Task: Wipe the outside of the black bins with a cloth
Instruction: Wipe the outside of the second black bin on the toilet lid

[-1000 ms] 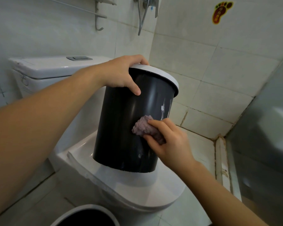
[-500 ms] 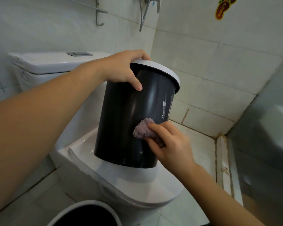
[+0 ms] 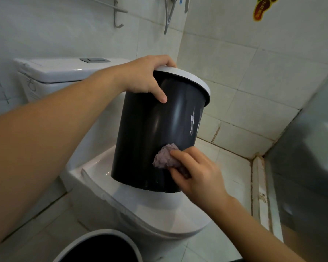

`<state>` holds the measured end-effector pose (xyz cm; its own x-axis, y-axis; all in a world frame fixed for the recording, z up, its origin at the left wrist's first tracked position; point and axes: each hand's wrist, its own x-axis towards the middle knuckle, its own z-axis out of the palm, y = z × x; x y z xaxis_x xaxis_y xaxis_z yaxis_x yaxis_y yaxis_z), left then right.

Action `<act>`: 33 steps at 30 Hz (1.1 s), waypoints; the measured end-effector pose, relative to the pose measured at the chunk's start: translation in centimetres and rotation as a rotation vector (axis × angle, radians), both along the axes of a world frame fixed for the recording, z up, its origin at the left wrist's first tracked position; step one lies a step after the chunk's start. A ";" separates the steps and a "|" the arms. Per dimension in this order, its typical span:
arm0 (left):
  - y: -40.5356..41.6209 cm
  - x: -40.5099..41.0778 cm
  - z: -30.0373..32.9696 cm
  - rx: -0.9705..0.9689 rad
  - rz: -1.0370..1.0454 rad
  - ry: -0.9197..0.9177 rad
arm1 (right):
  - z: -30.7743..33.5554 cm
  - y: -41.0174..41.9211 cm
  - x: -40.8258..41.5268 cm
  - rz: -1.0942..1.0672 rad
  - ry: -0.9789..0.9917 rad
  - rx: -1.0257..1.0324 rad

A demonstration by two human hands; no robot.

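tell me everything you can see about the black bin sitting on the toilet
The black bin is a round, smooth, glossy bucket that looks like plastic, tapering slightly toward its base, with a light grey rim ring on top. White streaky marks show on its right side. It stands tilted on the closed toilet lid. The left hand has a grip on the rim, thumb pressed to the wall. The right hand presses a crumpled purple cloth against its lower side.

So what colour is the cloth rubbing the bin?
Pale purple cloth, seen in the head view.
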<state>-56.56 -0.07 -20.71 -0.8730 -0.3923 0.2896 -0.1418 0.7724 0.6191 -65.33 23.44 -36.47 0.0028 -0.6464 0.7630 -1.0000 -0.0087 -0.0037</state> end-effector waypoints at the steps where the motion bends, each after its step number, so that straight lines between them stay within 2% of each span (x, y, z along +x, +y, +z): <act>1: 0.0 0.0 0.0 -0.001 -0.001 0.000 | -0.4 0.2 0.2 0.021 0.019 0.025; 6: 0.1 0.0 0.1 0.002 0.000 0.002 | -2.1 1.9 0.9 0.119 0.082 0.185; 14: -0.1 0.0 0.1 0.009 0.000 0.004 | -0.3 0.6 0.3 -0.034 -0.132 -0.021; 22: -0.1 0.0 0.0 0.022 0.011 0.008 | -2.0 2.0 0.6 0.104 -0.020 0.187; 29: -0.5 0.3 -0.3 0.096 0.019 0.076 | -2.2 2.1 0.6 0.110 -0.087 0.138; 33: -0.5 0.3 -0.1 0.101 -0.014 0.052 | -2.4 2.0 0.8 0.129 -0.077 0.125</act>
<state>-56.28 -0.54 -20.79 -0.8633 -0.4100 0.2945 -0.0972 0.7074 0.7001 -64.56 25.46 -38.82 0.0364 -0.7339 0.6783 -0.9873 -0.1313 -0.0891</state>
